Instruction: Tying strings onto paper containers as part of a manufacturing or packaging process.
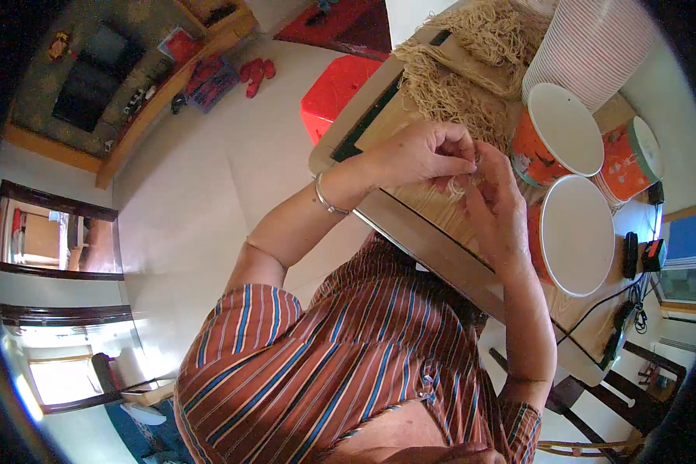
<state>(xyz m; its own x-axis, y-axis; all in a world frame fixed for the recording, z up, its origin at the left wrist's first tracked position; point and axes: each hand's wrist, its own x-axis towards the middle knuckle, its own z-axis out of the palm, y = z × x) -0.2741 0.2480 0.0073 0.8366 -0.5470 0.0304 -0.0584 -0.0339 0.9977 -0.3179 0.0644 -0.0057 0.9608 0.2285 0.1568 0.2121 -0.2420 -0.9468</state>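
My left hand point(435, 151) and my right hand point(496, 203) meet over the near part of the wooden table point(410, 199). The left thumb and fingers are pinched together, and the right fingers are bent in against them. Between the hands hangs a small loop of pale string point(455, 186), gripped by both; its ends are hidden by the fingers. Just beyond them lies a tangled heap of tan string point(448, 85), spread over the far part of the table. On the left wrist is a bangle point(326, 195).
Right of my hands stand large orange-and-white paper tubs point(576, 236), point(566, 130), with a smaller tub point(634, 158) behind. A tall nested stack of tubs point(588, 50) rises at the back. Black cables point(639, 301) lie near the right edge. A red stool point(339, 97) stands beyond the table's left edge.
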